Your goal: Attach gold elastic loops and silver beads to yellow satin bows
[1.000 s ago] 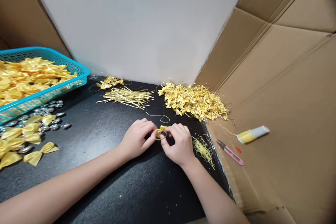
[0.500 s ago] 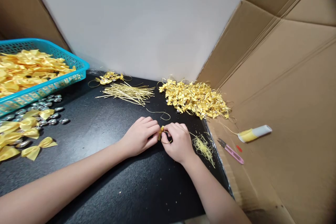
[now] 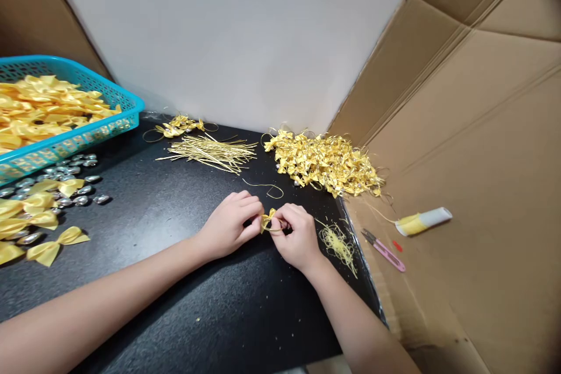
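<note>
Between my two hands, just above the black table, is a small yellow ribbon bow (image 3: 267,220) with a thin gold cord loop. My left hand (image 3: 234,225) pinches the bow from its left side. My right hand (image 3: 298,234) has thumb and forefinger closed on the gold cord by the bow's right side. The fingers partly hide the bow, and any bead on it cannot be made out. Beyond the hands lies a loose curled cord (image 3: 267,188). A tangle of thin yellow thread (image 3: 338,246) rests just right of my right hand.
A blue basket (image 3: 127,106) of yellow bows stands at left, silver beads (image 3: 82,200) and loose bows (image 3: 58,245) before it. Cut gold cords (image 3: 213,152) and a heap of finished-looking bows (image 3: 326,162) lie at the back. Pink thread snips (image 3: 385,251) and a thread spool (image 3: 423,222) sit at right.
The bow has turned so more of its yellow ribbon shows between my hands. My right fingers have shifted on the cord loop. The view has moved slightly.
</note>
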The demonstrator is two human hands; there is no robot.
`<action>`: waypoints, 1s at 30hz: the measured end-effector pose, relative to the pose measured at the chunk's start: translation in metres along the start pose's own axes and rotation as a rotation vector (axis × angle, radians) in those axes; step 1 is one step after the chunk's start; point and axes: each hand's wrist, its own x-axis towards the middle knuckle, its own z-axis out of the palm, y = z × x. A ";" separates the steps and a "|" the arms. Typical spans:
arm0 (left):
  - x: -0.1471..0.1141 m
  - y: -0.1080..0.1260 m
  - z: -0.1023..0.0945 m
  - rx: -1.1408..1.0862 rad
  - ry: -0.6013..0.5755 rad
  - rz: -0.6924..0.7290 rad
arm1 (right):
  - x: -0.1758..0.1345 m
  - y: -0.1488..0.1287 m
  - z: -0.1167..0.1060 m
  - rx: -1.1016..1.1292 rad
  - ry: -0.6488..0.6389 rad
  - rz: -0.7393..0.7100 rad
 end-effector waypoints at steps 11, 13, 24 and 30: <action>0.001 0.002 -0.004 -0.125 -0.016 -0.076 | 0.000 -0.002 -0.003 -0.003 0.015 0.007; 0.001 0.002 -0.005 -0.140 -0.031 -0.071 | -0.001 -0.002 -0.002 -0.018 0.036 0.008; 0.003 0.007 -0.007 -0.185 0.000 -0.047 | -0.001 -0.003 -0.002 -0.035 0.053 -0.039; 0.002 0.007 -0.007 -0.474 -0.020 -0.225 | 0.000 0.001 -0.007 -0.071 -0.022 -0.027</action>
